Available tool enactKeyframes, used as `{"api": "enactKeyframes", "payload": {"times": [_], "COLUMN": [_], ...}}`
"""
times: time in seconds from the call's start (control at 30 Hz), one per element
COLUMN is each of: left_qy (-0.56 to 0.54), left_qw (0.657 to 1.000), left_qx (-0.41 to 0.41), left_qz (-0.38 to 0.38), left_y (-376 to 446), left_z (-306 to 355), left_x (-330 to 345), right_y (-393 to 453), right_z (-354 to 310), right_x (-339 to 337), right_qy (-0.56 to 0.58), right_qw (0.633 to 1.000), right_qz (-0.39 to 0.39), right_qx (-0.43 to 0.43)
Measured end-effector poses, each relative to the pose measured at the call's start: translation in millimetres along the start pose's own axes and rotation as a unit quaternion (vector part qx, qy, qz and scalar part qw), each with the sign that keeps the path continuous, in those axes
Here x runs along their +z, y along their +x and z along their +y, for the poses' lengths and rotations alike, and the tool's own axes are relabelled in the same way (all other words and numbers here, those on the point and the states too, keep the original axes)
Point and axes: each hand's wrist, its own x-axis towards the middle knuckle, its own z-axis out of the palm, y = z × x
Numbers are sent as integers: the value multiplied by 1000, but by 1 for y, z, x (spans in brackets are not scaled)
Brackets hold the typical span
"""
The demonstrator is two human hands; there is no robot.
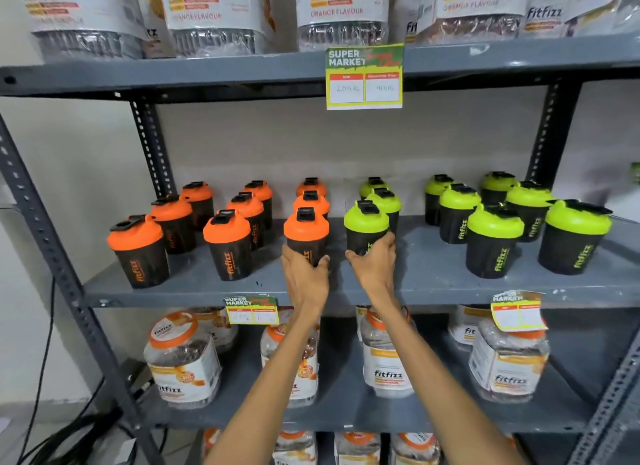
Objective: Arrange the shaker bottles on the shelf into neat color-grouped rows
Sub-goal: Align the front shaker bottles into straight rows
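Observation:
Black shaker bottles stand on the grey middle shelf (pixel 433 281). Orange-lidded ones fill the left half in three rows running front to back; green-lidded ones fill the right half. My left hand (pixel 304 274) grips the base of the front orange-lidded shaker (pixel 306 229) of the third orange row. Beside it, my right hand (pixel 375 263) wraps the lower body of the front green-lidded shaker (pixel 366 223) of the first green row. Both bottles stand upright on the shelf. Further right, several green shakers (pixel 493 239) sit in a looser cluster.
The shelf above holds large fitfizz jars (pixel 341 10), with a price tag (pixel 364 78) hanging from its edge. Jars (pixel 183 360) fill the lower shelves, behind two more price tags (pixel 251 310). Perforated steel uprights (pixel 45 229) frame the rack. Black cables (pixel 45 378) hang at the left.

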Motion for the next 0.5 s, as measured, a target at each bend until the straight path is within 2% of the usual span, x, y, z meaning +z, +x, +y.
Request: {"api": "enactKeyframes", "payload": {"times": [0.3,0.5], "left_qy": [-12,-20], "left_qw": [1000,1000], "left_qx": [19,9], "left_qz": [-1,5], "left_y": [-13,-19], "left_z": [14,9], "left_x": [12,12], "right_y": [9,5], "right_z": [19,32], "right_x": [-46,-53], "right_qy": [-7,-20], "right_qw": [1000,1000], "right_qz": [13,-3], "right_qx": [-16,-18]}}
